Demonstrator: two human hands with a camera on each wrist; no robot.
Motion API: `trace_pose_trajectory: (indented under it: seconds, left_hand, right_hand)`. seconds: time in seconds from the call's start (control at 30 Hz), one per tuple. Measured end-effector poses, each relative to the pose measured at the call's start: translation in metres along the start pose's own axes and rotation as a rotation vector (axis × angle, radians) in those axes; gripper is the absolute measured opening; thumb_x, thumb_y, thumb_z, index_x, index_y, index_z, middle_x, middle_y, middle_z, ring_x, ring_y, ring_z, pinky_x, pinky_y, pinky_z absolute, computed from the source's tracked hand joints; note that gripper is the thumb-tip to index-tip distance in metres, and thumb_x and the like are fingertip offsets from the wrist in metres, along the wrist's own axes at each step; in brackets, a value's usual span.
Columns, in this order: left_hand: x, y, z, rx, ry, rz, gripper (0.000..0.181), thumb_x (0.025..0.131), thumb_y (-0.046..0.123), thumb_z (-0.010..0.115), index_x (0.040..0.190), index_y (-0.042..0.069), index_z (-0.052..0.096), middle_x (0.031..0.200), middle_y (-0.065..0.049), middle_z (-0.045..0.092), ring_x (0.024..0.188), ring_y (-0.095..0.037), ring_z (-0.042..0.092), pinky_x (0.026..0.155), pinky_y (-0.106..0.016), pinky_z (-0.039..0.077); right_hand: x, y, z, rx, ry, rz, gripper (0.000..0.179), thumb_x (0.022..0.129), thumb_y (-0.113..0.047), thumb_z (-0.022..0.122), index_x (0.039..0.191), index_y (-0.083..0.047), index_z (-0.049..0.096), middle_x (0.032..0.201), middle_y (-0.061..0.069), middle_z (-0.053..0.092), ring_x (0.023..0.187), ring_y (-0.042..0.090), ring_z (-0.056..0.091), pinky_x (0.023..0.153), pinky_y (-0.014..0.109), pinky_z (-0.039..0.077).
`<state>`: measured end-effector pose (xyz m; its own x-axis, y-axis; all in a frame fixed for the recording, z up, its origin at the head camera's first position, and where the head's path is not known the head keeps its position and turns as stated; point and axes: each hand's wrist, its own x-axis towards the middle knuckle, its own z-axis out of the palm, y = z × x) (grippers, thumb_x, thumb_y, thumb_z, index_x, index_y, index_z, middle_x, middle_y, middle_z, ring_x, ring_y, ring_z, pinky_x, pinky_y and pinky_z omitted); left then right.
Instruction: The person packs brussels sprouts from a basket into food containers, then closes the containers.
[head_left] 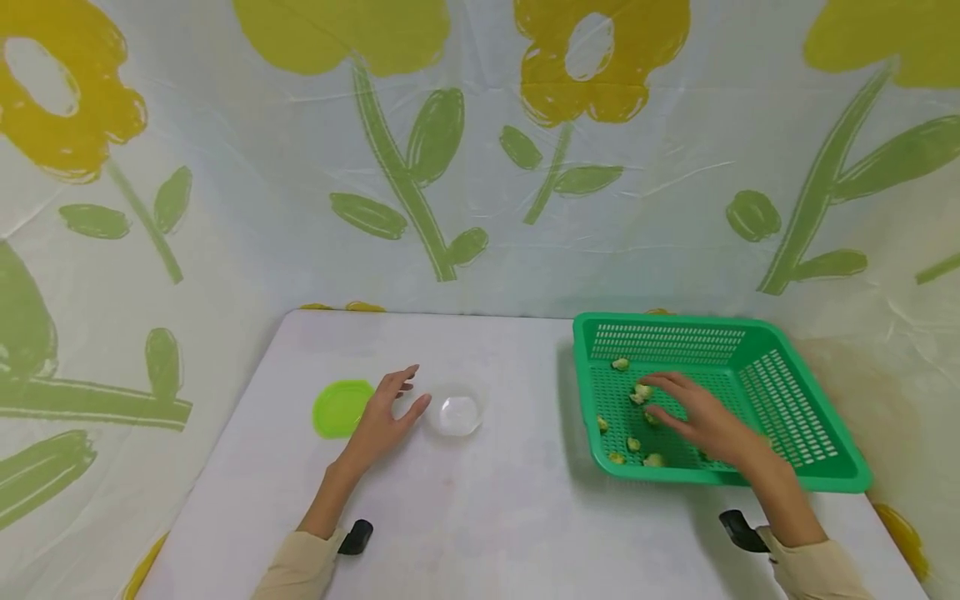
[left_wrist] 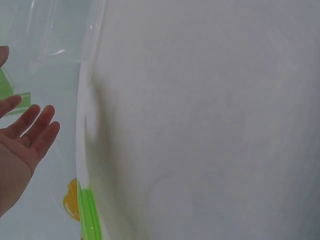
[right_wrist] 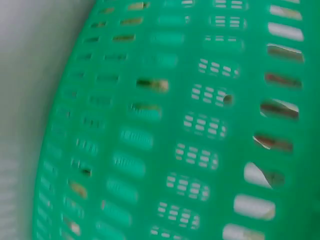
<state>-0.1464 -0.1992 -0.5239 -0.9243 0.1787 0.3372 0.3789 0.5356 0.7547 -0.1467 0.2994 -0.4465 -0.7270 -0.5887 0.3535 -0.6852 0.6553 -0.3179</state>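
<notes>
My left hand [head_left: 382,425] reaches over the table between a round green lid [head_left: 333,410] and a clear plastic bowl [head_left: 457,412]. Its fingers are loosely bent and hold nothing; the thumb points toward the bowl's left side. In the left wrist view the same hand [left_wrist: 22,145] is spread near the clear bowl [left_wrist: 65,30]. My right hand [head_left: 708,421] is inside a green slotted basket [head_left: 817,400], thumb and fingers apart. Its fingertips are close to a small pale yellow-green lump [head_left: 640,394], perhaps popcorn or a floret; contact is unclear.
Several similar lumps [head_left: 654,460] lie scattered on the basket floor. The basket stands at the right of the white table [head_left: 495,517]. A flower-patterned cloth [head_left: 645,250] hangs behind. The right wrist view is mostly filled by the basket's slotted wall [right_wrist: 165,145].
</notes>
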Motion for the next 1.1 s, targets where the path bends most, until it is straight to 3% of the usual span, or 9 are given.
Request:
trace_pose_trajectory:
  seconds: [0.27, 0.43, 0.7, 1.1]
  left_hand:
    - [-0.002, 0.009, 0.015, -0.075, -0.106, -0.055, 0.074, 0.094, 0.034, 0.078, 0.152, 0.003, 0.044, 0.145, -0.020, 0.050, 0.126, -0.035, 0.055, 0.107, -0.051, 0.047]
    - [-0.004, 0.014, 0.021, -0.083, -0.151, -0.129, 0.086, 0.090, 0.043, 0.080, 0.157, 0.008, 0.040, 0.149, -0.016, 0.048, 0.130, -0.032, 0.050, 0.110, -0.049, 0.045]
    - [-0.005, 0.018, 0.022, -0.087, -0.209, -0.229, 0.105, 0.081, 0.051, 0.086, 0.162, 0.016, 0.030, 0.153, -0.010, 0.042, 0.138, -0.027, 0.044, 0.112, -0.049, 0.042]
    - [-0.003, 0.013, 0.025, -0.128, -0.252, -0.244, 0.119, 0.073, 0.053, 0.092, 0.165, 0.020, 0.023, 0.162, -0.011, 0.035, 0.144, -0.025, 0.039, 0.114, -0.050, 0.039]
  right_hand:
    - [0.010, -0.006, 0.014, 0.050, -0.029, -0.024, 0.049, 0.083, 0.006, 0.080, 0.128, 0.005, 0.063, 0.123, 0.016, 0.064, 0.108, 0.036, 0.064, 0.079, 0.051, 0.058]
    - [0.018, -0.010, 0.022, 0.074, -0.067, -0.039, 0.044, 0.085, 0.005, 0.078, 0.126, 0.006, 0.064, 0.121, 0.018, 0.065, 0.106, 0.037, 0.065, 0.078, 0.048, 0.058]
    - [0.024, -0.020, 0.025, 0.139, -0.208, 0.071, 0.040, 0.093, 0.001, 0.073, 0.131, 0.006, 0.061, 0.132, 0.025, 0.060, 0.121, 0.046, 0.057, 0.090, 0.057, 0.054]
    - [0.029, -0.022, 0.036, 0.174, -0.300, 0.068, 0.039, 0.094, -0.003, 0.073, 0.129, 0.008, 0.061, 0.128, 0.024, 0.061, 0.117, 0.043, 0.060, 0.091, 0.052, 0.055]
